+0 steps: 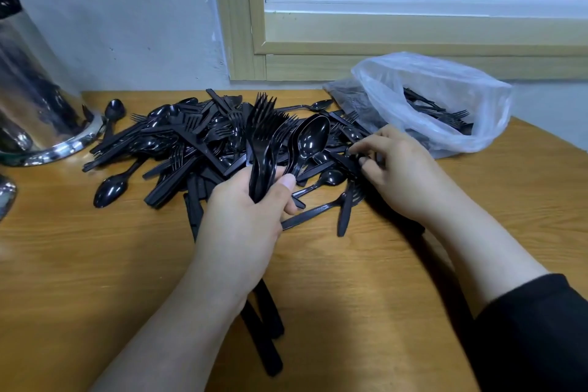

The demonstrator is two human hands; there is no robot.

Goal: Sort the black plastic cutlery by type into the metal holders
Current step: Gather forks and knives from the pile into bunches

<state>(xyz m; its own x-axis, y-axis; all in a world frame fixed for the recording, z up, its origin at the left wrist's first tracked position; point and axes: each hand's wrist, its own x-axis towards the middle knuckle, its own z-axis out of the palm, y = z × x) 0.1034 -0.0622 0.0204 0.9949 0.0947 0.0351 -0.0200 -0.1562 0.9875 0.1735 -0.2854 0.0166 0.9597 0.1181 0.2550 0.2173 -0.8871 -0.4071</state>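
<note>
Shiny metal holder (35, 99) sits at 9 o'clock. My left hand (245, 219) grips a bunch of forks and spoons (273, 143) over the cutlery pile (197, 143). At 3 o'clock my right hand (397, 175) pinches, I think, one piece beside the plastic bag (445, 99).

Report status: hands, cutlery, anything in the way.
Left hand grips bunch of forks and spoons. Right hand picking at the pile. Metal holder far left. Plastic bag crowds pile's right edge.
</note>
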